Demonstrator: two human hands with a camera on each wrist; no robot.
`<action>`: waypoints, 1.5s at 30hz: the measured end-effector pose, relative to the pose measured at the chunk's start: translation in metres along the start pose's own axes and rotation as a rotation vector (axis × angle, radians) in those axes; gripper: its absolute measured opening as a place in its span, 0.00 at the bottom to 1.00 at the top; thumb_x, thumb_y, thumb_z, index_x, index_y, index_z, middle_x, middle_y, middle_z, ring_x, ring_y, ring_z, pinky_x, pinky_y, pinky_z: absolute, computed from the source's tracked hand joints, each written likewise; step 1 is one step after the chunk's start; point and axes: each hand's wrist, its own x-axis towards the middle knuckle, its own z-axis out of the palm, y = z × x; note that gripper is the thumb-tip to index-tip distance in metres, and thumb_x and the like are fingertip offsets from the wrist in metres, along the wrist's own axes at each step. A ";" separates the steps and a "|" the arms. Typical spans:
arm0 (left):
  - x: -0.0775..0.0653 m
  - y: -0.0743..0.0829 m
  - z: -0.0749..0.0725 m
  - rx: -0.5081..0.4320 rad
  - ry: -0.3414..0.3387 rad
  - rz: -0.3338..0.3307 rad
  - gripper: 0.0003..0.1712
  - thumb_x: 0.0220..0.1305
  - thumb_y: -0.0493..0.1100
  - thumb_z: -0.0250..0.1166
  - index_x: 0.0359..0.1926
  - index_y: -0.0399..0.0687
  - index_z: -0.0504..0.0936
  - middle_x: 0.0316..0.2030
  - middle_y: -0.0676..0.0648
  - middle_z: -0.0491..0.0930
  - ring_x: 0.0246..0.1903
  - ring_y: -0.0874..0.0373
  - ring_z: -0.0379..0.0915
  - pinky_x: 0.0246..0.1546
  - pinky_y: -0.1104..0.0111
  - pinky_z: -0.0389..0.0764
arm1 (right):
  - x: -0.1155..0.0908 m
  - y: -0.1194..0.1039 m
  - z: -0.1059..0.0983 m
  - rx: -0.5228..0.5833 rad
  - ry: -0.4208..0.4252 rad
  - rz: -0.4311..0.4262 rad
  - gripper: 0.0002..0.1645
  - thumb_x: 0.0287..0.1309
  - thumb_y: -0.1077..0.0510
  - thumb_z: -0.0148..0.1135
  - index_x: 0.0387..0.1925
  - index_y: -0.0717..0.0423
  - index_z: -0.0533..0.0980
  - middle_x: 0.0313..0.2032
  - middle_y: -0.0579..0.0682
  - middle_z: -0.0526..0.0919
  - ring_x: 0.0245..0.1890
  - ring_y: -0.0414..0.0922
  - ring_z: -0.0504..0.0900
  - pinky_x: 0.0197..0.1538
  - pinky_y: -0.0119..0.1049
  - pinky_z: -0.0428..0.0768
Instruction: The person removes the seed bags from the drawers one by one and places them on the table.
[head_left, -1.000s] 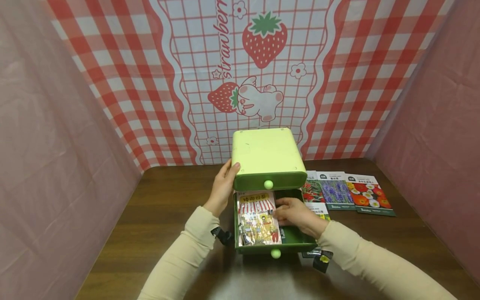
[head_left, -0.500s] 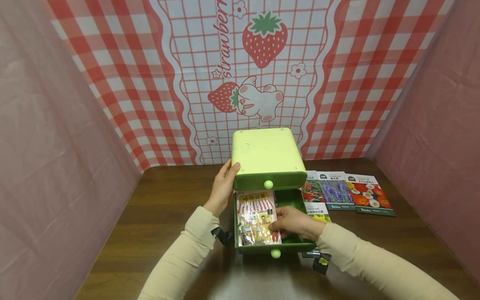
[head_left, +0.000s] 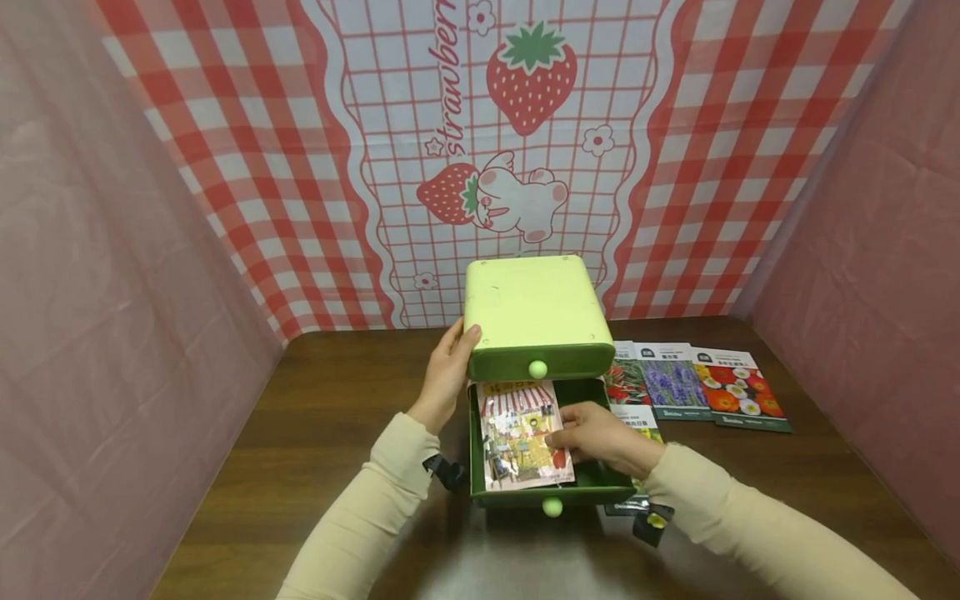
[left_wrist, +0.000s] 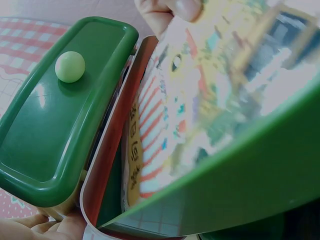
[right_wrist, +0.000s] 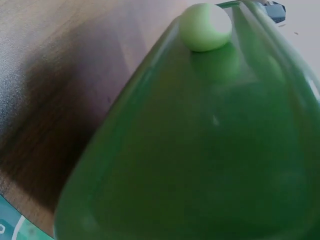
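A two-drawer box with a pale yellow-green top (head_left: 532, 300) stands on the table, its lower drawer (head_left: 517, 500) pulled out. My left hand (head_left: 447, 367) rests against the box's left side, fingers straight along the wall and thumb at the front corner. With my right hand (head_left: 600, 437) I pinch the right edge of a shiny seed packet (head_left: 521, 437) with a striped awning print. The packet lies tilted inside the drawer, its far end under the upper drawer front (head_left: 510, 363). In the left wrist view, fingertips (left_wrist: 185, 7) press on the packet (left_wrist: 150, 145).
Several flower seed packets lie right of the box: a purple one (head_left: 670, 383), an orange-and-white one (head_left: 738, 387) and a red one (head_left: 626, 379). Another, with yellow flowers (head_left: 643, 425), is partly under the right forearm. A strawberry-print cloth (head_left: 480, 125) hangs behind the table.
My right hand has slid along the packet's edge and now pinches it, shifting the packet slightly right and toward me. The left hand has stayed on the box.
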 end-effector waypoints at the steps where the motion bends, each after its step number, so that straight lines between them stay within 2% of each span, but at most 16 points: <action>1: 0.000 0.000 0.000 0.000 0.003 0.000 0.43 0.69 0.64 0.55 0.77 0.58 0.51 0.75 0.47 0.56 0.64 0.46 0.67 0.66 0.51 0.69 | -0.001 -0.001 -0.002 0.003 0.001 0.002 0.06 0.61 0.64 0.61 0.35 0.66 0.75 0.25 0.46 0.83 0.26 0.38 0.79 0.33 0.33 0.83; 7: 0.001 -0.002 0.001 0.014 0.027 0.015 0.43 0.67 0.65 0.57 0.77 0.57 0.54 0.74 0.47 0.58 0.66 0.46 0.66 0.67 0.51 0.69 | -0.010 -0.005 -0.014 0.040 0.006 0.036 0.08 0.64 0.60 0.62 0.32 0.61 0.75 0.27 0.48 0.81 0.26 0.39 0.76 0.33 0.33 0.80; 13: 0.000 -0.003 0.001 0.020 0.040 0.028 0.43 0.68 0.64 0.57 0.77 0.55 0.55 0.74 0.46 0.58 0.69 0.46 0.62 0.69 0.51 0.66 | -0.022 -0.005 -0.027 0.037 -0.023 0.051 0.13 0.65 0.56 0.62 0.28 0.58 0.70 0.25 0.48 0.75 0.22 0.39 0.65 0.29 0.33 0.73; 16: 0.000 -0.003 0.001 0.021 0.038 0.027 0.43 0.68 0.64 0.57 0.76 0.56 0.55 0.74 0.47 0.58 0.69 0.46 0.63 0.69 0.51 0.66 | -0.029 -0.004 -0.033 0.052 -0.053 0.046 0.14 0.65 0.56 0.62 0.41 0.66 0.74 0.29 0.48 0.79 0.26 0.38 0.73 0.34 0.35 0.80; 19: 0.001 -0.003 0.001 0.019 0.038 0.024 0.42 0.68 0.64 0.57 0.76 0.57 0.55 0.74 0.47 0.58 0.67 0.47 0.65 0.68 0.51 0.67 | -0.037 -0.003 -0.036 0.088 -0.075 0.046 0.28 0.65 0.57 0.61 0.57 0.75 0.68 0.38 0.51 0.85 0.37 0.42 0.84 0.44 0.40 0.86; 20: 0.001 -0.003 0.001 0.019 0.037 0.021 0.42 0.68 0.65 0.57 0.76 0.57 0.56 0.74 0.47 0.58 0.66 0.47 0.65 0.68 0.52 0.67 | -0.039 -0.003 -0.038 0.095 -0.078 0.046 0.30 0.65 0.58 0.61 0.59 0.76 0.66 0.40 0.53 0.86 0.39 0.44 0.86 0.45 0.42 0.86; 25: -0.001 -0.003 0.001 0.013 0.043 0.010 0.42 0.67 0.65 0.57 0.76 0.60 0.56 0.73 0.47 0.60 0.63 0.47 0.69 0.64 0.53 0.71 | -0.051 0.001 -0.043 0.118 -0.082 0.042 0.30 0.65 0.59 0.61 0.59 0.78 0.64 0.42 0.56 0.87 0.40 0.47 0.87 0.43 0.43 0.87; 34: -0.001 -0.002 0.001 0.013 0.049 0.006 0.41 0.68 0.65 0.57 0.76 0.60 0.57 0.73 0.48 0.61 0.63 0.48 0.69 0.65 0.53 0.71 | -0.070 0.007 -0.049 0.094 -0.073 0.058 0.33 0.66 0.59 0.59 0.62 0.80 0.61 0.43 0.56 0.87 0.39 0.45 0.87 0.41 0.41 0.87; 45: 0.000 -0.004 0.000 0.032 0.019 0.013 0.45 0.66 0.67 0.56 0.77 0.58 0.53 0.75 0.49 0.57 0.66 0.48 0.65 0.66 0.51 0.70 | -0.093 0.019 -0.064 0.088 -0.051 -0.002 0.27 0.68 0.56 0.58 0.56 0.76 0.68 0.39 0.51 0.88 0.36 0.43 0.87 0.39 0.39 0.86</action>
